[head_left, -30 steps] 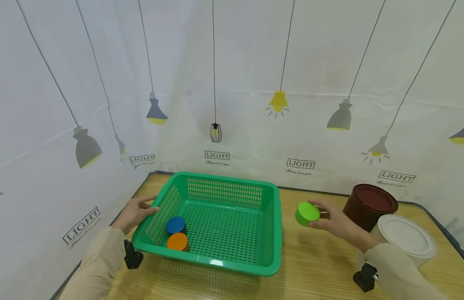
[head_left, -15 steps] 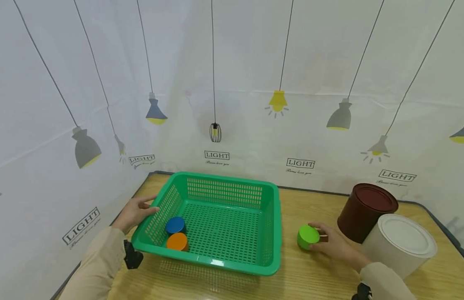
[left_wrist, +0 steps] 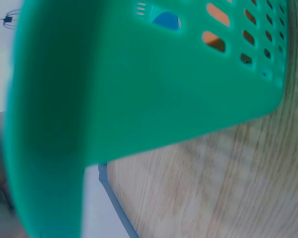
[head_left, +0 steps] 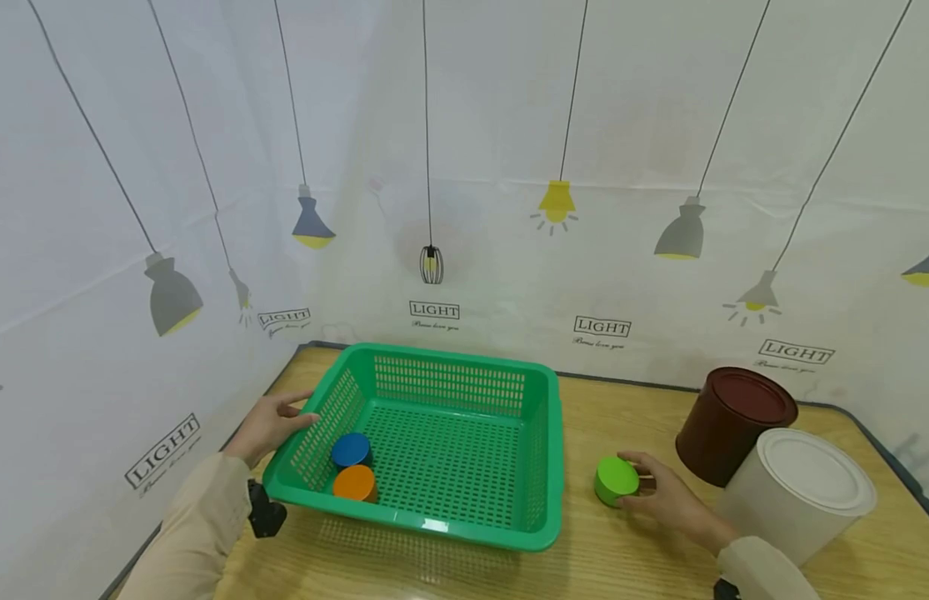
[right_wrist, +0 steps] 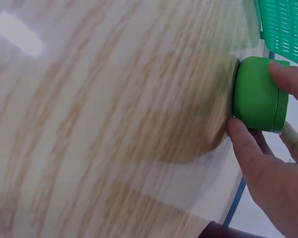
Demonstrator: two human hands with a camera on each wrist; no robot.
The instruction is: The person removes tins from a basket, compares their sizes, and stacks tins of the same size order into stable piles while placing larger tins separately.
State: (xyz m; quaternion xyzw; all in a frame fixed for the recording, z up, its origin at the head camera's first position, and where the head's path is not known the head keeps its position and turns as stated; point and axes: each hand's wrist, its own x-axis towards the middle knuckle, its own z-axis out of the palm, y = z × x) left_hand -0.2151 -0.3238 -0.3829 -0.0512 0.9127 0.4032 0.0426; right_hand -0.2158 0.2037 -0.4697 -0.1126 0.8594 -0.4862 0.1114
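Note:
At the left side of the green plastic basket (head_left: 449, 533), my left hand (head_left: 269, 427) holds the rim with its thumb over the edge. Part of that hand (left_wrist: 0, 183) shows behind the blurred rim in the left wrist view. Inside the basket, a blue round box (head_left: 352, 451) and an orange round box (head_left: 355, 483) stand side by side in the near left corner. To the basket's right, my right hand (head_left: 670, 496) holds a lime-green lidded round box (head_left: 616, 481) between thumb and fingers. That box (right_wrist: 258, 94) stands on the table in the right wrist view.
A dark red-brown canister (head_left: 726, 429) and a larger white canister (head_left: 801, 492) stand right of my right hand, close together. The wooden table (head_left: 584, 567) has a dark edge at the back, against a white curtain (head_left: 494, 125) printed with lamps.
My right hand has lowered the green round box toward me, down onto the table, within the first half second. Since then it has barely moved. The left hand and basket stay put.

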